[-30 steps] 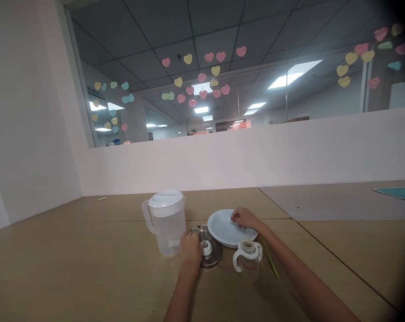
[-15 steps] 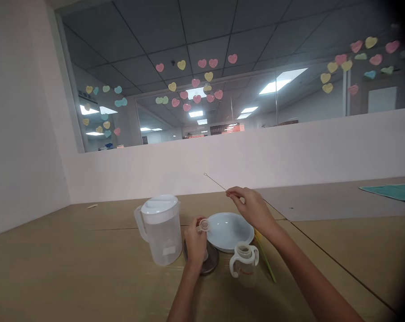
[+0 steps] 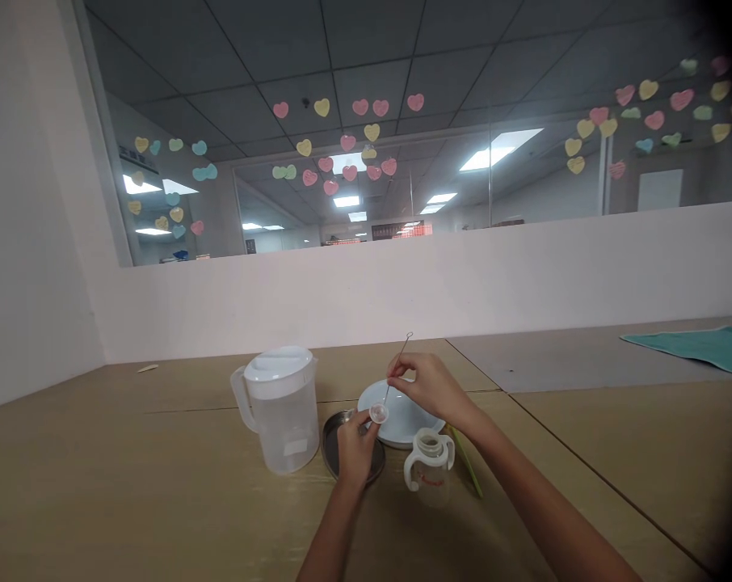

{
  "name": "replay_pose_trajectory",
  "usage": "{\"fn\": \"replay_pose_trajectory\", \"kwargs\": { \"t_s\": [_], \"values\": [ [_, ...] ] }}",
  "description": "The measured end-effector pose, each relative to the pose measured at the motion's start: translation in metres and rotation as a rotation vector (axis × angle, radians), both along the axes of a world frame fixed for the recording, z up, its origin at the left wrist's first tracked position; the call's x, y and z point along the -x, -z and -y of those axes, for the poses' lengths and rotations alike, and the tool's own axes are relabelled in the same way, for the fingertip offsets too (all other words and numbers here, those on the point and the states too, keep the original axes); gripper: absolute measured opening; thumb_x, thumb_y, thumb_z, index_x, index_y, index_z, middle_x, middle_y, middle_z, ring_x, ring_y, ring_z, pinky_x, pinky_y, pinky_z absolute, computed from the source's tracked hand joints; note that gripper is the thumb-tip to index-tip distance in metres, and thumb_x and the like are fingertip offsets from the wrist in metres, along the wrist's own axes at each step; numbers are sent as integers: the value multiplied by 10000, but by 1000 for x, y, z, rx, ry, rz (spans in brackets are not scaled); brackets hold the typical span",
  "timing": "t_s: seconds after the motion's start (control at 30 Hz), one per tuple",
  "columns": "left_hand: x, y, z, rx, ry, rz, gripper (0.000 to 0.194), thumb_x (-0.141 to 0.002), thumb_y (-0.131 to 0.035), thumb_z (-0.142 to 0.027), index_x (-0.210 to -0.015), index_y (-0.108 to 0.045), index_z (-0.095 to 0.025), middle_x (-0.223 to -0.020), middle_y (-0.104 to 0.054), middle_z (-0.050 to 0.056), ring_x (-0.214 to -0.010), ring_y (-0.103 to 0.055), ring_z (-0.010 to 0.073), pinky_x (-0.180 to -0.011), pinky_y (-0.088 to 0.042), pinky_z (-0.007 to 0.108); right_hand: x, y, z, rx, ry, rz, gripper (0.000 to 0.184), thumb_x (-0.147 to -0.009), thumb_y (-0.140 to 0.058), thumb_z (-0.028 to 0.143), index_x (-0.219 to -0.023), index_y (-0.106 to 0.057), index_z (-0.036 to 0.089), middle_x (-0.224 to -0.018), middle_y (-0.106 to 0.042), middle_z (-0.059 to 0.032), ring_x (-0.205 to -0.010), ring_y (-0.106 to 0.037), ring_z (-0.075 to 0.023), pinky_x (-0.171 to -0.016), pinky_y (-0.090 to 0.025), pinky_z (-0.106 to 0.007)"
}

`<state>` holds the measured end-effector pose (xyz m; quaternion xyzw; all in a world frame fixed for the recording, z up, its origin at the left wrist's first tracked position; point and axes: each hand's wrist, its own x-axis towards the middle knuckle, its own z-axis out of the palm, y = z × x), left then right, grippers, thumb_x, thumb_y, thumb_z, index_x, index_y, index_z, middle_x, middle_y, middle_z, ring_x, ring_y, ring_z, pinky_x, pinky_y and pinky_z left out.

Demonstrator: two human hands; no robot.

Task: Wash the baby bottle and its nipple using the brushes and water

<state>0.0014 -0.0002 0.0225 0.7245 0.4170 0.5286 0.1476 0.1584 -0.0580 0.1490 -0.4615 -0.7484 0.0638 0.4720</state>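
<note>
My left hand pinches a small clear round piece, perhaps a bottle teat, above the rim of a dark round metal tray. My right hand grips a thin wire brush with a looped end, loop upward. Its lower end reaches down to the clear piece; whether it is inside I cannot tell. Behind and below both hands lies a white bowl. A clear baby bottle with two white handles stands uncapped in front of the bowl.
A lidded translucent pitcher stands left of the tray. The green handle of some tool lies right of the bottle. A teal cloth is at the far right. A low white wall borders the table's back.
My right hand has come down and left, turning the wire brush from slanted to steep, with its lower end at the clear piece. My left hand has tilted that piece. The view has shifted slightly.
</note>
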Motion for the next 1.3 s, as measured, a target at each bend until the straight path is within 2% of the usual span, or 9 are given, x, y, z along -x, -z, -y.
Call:
{"fn": "replay_pose_trajectory", "kwargs": {
  "t_s": [0.1,0.3,0.47,0.67,0.77,0.9,1.1,1.23,1.3],
  "values": [
    [0,0,0,-2,-1,19,312,-799,-500,-381,-873,-712,-164,-855,-713,55,-775,-613,200,-759,-447,296,7,9,-4,53,-25,39,61,-689,-589,144,-681,-640,178,-703,-670,-4,-693,-603,-121,-646,-413,-209],
    [-4,5,-1,21,40,46,293,-790,-516,-372,-835,-722,-169,-830,-715,47,-734,-607,194,-742,-447,293,15,23,-11,28,25,140,103,-673,-584,112,-677,-660,181,-676,-665,-1,-624,-570,-105,-577,-367,-190],
    [-4,2,1,29,48,91,313,-788,-524,-396,-815,-727,-160,-798,-714,43,-691,-586,183,-752,-450,302,14,22,-5,70,53,229,111,-678,-586,146,-660,-682,198,-659,-674,1,-605,-565,-104,-547,-336,-192],
    [-3,-2,3,27,31,94,312,-777,-531,-392,-837,-734,-162,-663,-690,10,-611,-560,168,-765,-454,323,9,19,4,153,81,355,106,-685,-604,194,-685,-707,215,-693,-693,-10,-626,-584,-116,-541,-328,-205],
    [-5,-3,5,34,41,81,299,-776,-533,-373,-872,-732,-171,-724,-709,22,-639,-573,178,-804,-442,345,8,18,5,160,131,403,113,-685,-603,191,-694,-712,222,-711,-701,-15,-650,-601,-126,-547,-332,-209],
    [-10,-1,6,83,99,123,288,-761,-553,-375,-869,-733,-179,-778,-720,19,-679,-599,201,-777,-449,340,11,23,0,113,212,465,148,-684,-585,174,-712,-721,226,-749,-712,-33,-697,-624,-150,-574,-350,-220],
    [-16,3,2,148,248,202,329,-763,-559,-399,-911,-722,-155,-768,-710,-8,-713,-595,190,-648,-437,245,18,33,-15,195,216,517,145,-656,-585,176,-695,-720,212,-723,-708,-49,-671,-623,-155,-530,-329,-219],
    [-15,3,2,124,198,127,301,-767,-543,-378,-851,-726,-155,-742,-702,-5,-698,-587,172,-648,-424,230,16,31,-14,214,217,521,134,-669,-591,185,-719,-714,202,-728,-696,-49,-663,-595,-144,-536,-301,-220],
    [-14,2,2,116,153,96,279,-760,-536,-347,-812,-722,-145,-708,-693,4,-668,-580,165,-621,-415,222,14,25,-5,193,133,463,152,-728,-577,251,-802,-702,208,-707,-675,-25,-633,-558,-120,-536,-285,-214]
  ]
}}
